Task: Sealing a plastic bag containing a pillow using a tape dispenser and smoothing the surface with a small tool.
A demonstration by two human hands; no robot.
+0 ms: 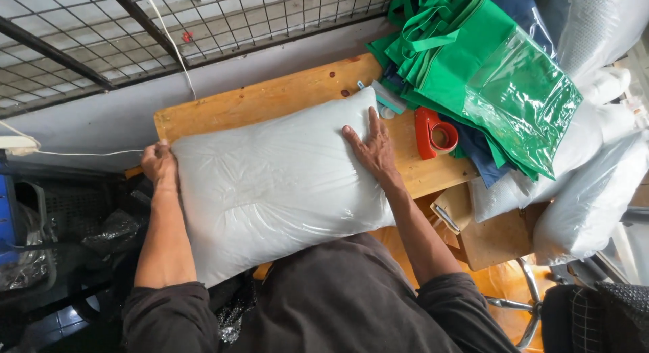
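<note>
Two hands spread: left hand (159,165), right hand (370,150) flat on pillow (277,180) | wooden table (270,96) | wire fence (203,21) behind

You're in a small packing workshop, it seems.
Bagged pillows (581,191), stacked green bags (466,62), a tape dispenser (433,131) on your wooden tabletop (270,96).
</note>
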